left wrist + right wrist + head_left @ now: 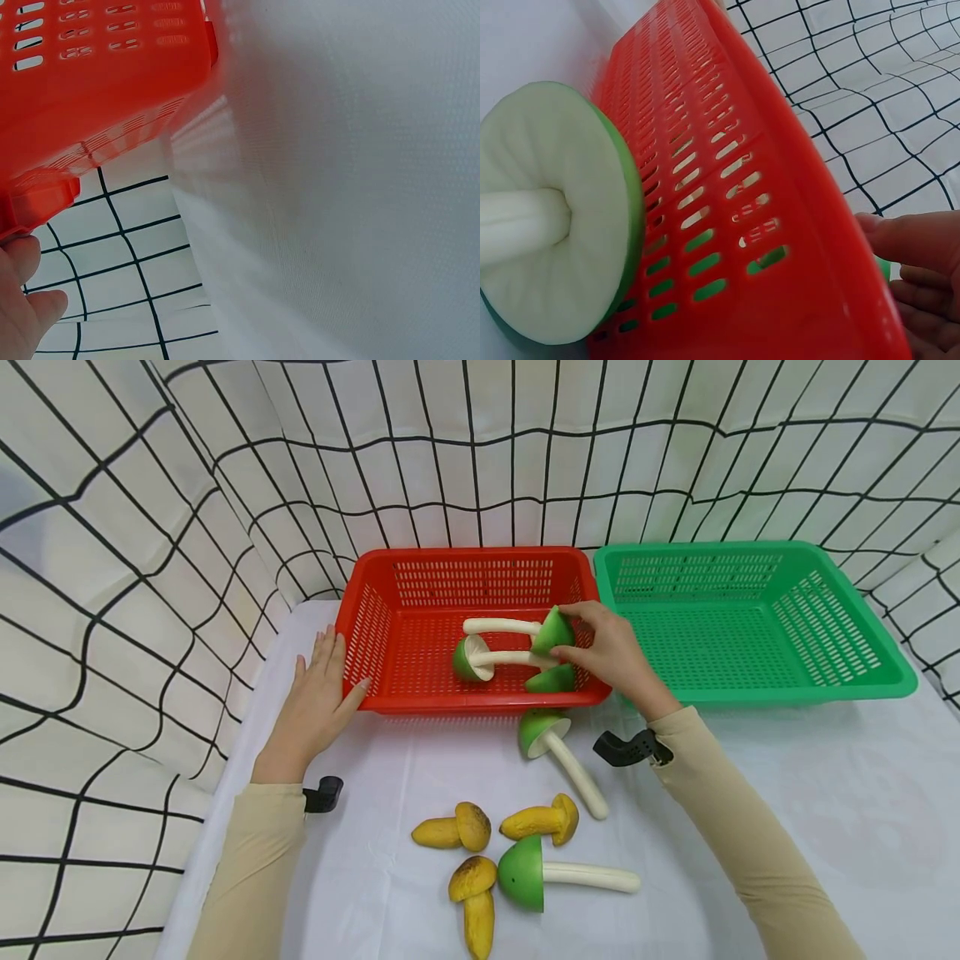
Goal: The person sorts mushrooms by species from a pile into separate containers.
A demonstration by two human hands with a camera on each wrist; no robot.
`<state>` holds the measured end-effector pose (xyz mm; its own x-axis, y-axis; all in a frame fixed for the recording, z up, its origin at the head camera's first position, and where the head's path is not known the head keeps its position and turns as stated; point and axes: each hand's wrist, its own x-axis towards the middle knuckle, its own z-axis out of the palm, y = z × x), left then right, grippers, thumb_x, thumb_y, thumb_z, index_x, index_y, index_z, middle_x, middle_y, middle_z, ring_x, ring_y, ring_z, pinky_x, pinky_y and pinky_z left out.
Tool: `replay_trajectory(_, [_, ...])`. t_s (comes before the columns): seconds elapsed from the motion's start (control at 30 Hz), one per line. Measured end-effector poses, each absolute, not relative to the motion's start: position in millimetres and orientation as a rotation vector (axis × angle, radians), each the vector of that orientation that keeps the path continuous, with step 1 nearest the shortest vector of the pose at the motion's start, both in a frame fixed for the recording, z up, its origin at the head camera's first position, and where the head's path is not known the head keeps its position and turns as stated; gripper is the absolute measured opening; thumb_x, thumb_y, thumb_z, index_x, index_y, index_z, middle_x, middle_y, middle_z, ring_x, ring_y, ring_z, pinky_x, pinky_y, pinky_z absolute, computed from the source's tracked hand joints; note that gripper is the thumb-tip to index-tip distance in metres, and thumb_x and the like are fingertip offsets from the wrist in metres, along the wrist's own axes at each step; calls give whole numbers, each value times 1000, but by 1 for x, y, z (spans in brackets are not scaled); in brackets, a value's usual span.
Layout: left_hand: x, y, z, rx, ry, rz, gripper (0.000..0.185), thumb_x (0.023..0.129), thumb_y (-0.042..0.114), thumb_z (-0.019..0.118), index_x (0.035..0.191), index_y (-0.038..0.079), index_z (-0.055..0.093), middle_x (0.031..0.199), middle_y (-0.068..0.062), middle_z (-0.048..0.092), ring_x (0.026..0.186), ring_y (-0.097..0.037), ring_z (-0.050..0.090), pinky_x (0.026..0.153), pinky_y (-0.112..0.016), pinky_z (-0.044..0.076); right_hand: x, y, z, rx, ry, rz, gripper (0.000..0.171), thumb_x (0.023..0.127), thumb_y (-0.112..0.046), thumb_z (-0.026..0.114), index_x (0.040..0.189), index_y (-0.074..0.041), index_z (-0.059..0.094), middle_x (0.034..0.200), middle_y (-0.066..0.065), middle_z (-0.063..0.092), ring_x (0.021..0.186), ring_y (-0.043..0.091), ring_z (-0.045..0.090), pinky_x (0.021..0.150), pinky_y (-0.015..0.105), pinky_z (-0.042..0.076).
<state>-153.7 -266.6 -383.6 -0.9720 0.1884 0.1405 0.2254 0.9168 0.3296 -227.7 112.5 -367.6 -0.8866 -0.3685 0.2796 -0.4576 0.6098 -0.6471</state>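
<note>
A red basket [375,610] holds three green-capped mushrooms with white stems. My right hand [573,631] reaches over its front rim and pinches the cap of one green mushroom [553,632] inside. My left hand [322,689] lies flat with straight fingers against the basket's front left corner, the thumb touching the rim. The left wrist view shows that corner [45,199] above my fingertips [22,300]. In the right wrist view another green mushroom [547,217] lies on the table against the red basket's outer wall [727,187], with my fingers [922,244] at the right edge.
An empty green basket [885,681] stands right of the red one. On the white cloth [787,760] in front lie two green mushrooms [543,732] [521,872] and three yellow mushrooms [453,831] [543,821] [476,902]. Grid-patterned sheets wall the table.
</note>
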Motion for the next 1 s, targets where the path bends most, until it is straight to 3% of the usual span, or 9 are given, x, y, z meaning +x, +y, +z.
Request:
replay_trajectory(0.47, [-155, -266, -384, -314, -2986, -523, 71, 99, 35, 37, 147, -9, 8, 155, -22, 1, 143, -33, -3, 109, -60, 2, -228, 112, -369, 697, -2713, 1150, 51, 79, -9, 75, 124, 6, 56, 123, 19, 57, 108, 34, 55, 90, 45, 46])
replay_trajectory(1.0, [-155, -266, -383, -308, -2989, -526, 71, 99, 35, 38, 147, -9, 9, 155, -23, 2, 143, -34, -2, 109, -60, 3, -215, 116, -369, 649, -2707, 1176, 47, 79, -8, 75, 122, 3, 59, 122, 17, 58, 107, 30, 55, 89, 44, 47])
